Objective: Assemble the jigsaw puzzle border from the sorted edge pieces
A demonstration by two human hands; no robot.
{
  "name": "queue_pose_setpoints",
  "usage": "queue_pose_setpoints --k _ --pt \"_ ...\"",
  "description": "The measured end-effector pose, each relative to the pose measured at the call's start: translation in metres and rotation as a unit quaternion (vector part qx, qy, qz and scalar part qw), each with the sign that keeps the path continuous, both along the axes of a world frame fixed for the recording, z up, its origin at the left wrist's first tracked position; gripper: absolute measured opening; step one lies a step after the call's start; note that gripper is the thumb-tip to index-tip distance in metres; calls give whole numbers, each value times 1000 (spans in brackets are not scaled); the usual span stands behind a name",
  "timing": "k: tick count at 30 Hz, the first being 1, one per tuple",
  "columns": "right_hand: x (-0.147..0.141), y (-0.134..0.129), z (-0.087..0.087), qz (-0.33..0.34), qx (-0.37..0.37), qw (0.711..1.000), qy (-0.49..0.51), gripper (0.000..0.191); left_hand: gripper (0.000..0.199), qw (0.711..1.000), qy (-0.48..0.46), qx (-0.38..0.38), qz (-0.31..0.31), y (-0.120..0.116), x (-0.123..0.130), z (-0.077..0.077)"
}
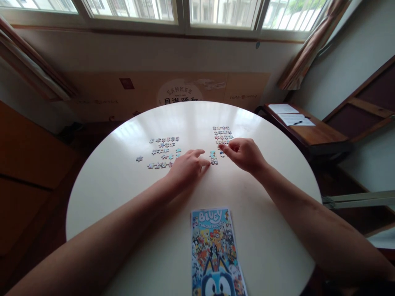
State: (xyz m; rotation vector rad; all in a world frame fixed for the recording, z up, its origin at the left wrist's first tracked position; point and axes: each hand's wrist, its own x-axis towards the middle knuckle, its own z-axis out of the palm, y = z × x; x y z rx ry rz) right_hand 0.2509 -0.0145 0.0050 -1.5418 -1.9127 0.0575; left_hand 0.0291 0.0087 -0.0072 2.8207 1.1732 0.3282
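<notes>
Both hands are over a round white table with jigsaw pieces on it. My left hand (189,165) has its index finger and thumb apart, the thumb tip at a small joined group of puzzle pieces (213,158). Nothing shows between its fingers. My right hand (243,154) is closed, thumb against curled fingers, at the near edge of a block of puzzle pieces (222,133); whatever it may hold is hidden. A loose puzzle piece (222,154) lies just below its thumb. Left of my left hand are rows of loose puzzle pieces (163,152), partly covered by that hand.
A printed Bluey picture sheet (212,246) lies on the near part of the white table (138,230). One puzzle piece (139,158) sits apart at far left. A wooden side table (330,133) with papers (294,119) and a pen (298,122) stands at right.
</notes>
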Motion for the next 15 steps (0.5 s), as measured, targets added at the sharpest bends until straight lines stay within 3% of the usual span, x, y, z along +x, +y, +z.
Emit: queue_pose_setpoints --k 9,15 --pt "-2 1 -3 0 -11 1000 -6 56 27 1000 9 9 -24 2 -2 -1" --pt "0 -1 -3 3 -4 1000 4 58 34 995 6 81 -52 -2 -7 7"
